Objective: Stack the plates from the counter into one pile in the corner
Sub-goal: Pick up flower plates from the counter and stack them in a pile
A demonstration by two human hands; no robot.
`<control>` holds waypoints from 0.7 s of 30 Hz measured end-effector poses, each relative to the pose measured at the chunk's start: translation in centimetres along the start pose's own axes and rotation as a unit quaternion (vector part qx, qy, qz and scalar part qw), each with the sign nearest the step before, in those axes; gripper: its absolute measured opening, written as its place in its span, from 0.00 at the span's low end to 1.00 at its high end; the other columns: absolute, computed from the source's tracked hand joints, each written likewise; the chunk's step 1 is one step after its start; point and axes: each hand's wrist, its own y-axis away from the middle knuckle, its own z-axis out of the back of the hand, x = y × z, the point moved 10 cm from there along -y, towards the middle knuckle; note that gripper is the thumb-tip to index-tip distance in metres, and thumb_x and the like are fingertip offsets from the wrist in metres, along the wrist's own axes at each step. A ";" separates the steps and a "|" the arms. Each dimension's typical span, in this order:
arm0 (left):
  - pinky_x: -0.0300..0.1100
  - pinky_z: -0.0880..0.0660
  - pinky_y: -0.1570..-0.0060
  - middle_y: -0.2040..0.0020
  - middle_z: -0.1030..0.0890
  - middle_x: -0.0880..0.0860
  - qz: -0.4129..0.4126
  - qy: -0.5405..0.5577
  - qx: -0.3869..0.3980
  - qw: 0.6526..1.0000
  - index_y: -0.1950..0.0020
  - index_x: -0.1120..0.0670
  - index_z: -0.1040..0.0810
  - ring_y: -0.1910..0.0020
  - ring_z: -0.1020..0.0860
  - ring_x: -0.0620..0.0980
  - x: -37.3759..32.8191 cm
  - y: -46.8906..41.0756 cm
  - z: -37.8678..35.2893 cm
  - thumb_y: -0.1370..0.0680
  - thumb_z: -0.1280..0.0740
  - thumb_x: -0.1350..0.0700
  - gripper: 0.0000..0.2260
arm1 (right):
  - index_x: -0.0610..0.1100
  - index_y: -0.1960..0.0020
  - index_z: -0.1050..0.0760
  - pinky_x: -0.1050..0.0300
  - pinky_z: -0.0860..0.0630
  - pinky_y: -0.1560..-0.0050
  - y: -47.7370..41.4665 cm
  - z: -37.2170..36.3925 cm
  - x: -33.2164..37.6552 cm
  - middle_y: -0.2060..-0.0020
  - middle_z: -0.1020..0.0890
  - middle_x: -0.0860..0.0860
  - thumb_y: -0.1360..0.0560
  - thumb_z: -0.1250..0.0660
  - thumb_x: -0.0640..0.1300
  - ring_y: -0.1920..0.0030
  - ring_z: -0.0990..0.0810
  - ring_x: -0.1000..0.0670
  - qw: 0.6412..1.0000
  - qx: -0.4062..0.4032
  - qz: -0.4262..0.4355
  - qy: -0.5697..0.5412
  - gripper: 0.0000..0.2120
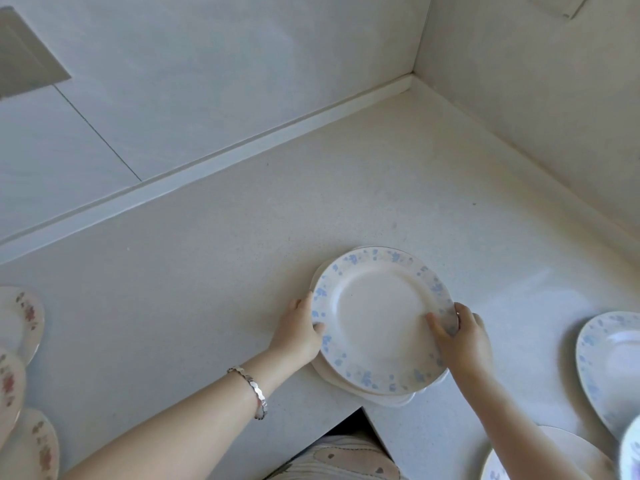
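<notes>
A small pile of plates sits on the pale counter [214, 258] near its inner front corner. The top plate [377, 317] is white with a blue floral rim; at least one plain white plate [388, 398] shows beneath it. My left hand [299, 332] grips the pile's left edge, thumb on the blue rim. My right hand [462, 336] grips the right edge, thumb lying on the plate's face. The counter's far corner [410, 83], where the two walls meet, lies well beyond the pile.
Pink-flowered plates [20, 320] lie at the left edge, with more of them [10, 382] below. Blue-rimmed plates [609, 362] and another plate [568, 452] lie at the right. A wall socket [561, 3] is at the top right. A silver bracelet [254, 389] circles my left wrist.
</notes>
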 end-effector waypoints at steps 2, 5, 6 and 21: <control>0.38 0.32 0.44 0.32 0.36 0.54 0.011 0.032 0.004 0.999 0.27 0.53 0.40 0.39 0.28 0.52 0.4 0.1 -0.2 0.21 0.41 0.58 0.23 | 0.40 0.32 0.33 0.50 0.30 0.44 0.0 0.2 0.5 0.38 0.30 0.42 0.27 0.34 0.52 0.38 0.30 0.40 0.997 0.010 -0.005 0.070 0.27; 0.40 0.29 0.44 0.38 0.30 0.50 0.016 0.049 0.008 0.999 0.33 0.52 0.33 0.42 0.25 0.52 0.8 0.1 -0.2 0.22 0.40 0.56 0.17 | 0.40 0.30 0.35 0.50 0.37 0.37 0.6 0.7 4.5 0.36 0.31 0.41 0.27 0.34 0.46 0.35 0.36 0.39 0.976 -0.017 0.085 0.200 0.27; 0.42 0.28 0.43 0.40 0.27 0.50 0.016 0.059 0.001 0.998 0.35 0.52 0.30 0.41 0.24 0.52 1.0 0.0 0.1 0.22 0.40 0.55 0.15 | 0.41 0.31 0.33 0.51 0.37 0.36 1.0 0.2 6.4 0.36 0.29 0.43 0.27 0.34 0.44 0.35 0.35 0.40 0.967 -0.012 0.136 0.213 0.26; 0.46 0.27 0.56 0.73 0.20 0.43 0.129 0.236 -0.338 0.902 0.68 0.48 0.26 0.62 0.21 0.54 25.1 14.3 22.9 0.25 0.38 0.65 0.16 | 0.48 0.41 0.25 0.61 0.29 0.48 23.0 -24.1 28.3 0.54 0.20 0.53 0.24 0.40 0.48 0.52 0.22 0.51 0.809 0.380 0.390 0.222 0.13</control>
